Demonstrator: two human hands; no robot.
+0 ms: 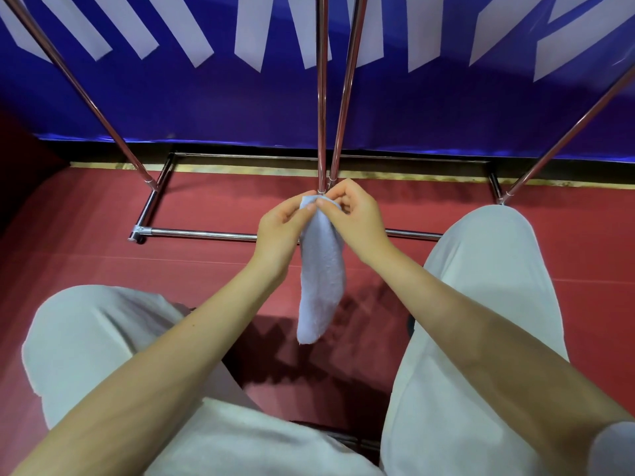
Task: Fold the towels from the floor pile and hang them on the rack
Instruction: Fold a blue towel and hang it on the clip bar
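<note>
Knees point(103, 338) in pale trousers frame both hands pinching one towel.

Left hand point(278, 231) and right hand point(357, 221) pinch the towel point(321, 276) at its top edge; it hangs limp just before the rack point(322, 97). Best to match corners first, then fold evenly. Rack poles stand close behind; a blue banner point(206, 108) lies beyond the rack.

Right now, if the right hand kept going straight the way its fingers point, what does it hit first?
The right hand points up-left at the towel top it pinches. Just past that come the left hand fingertips, pinching the same edge. Beyond them stand the rack uprights, but how far back is unclear.
</note>
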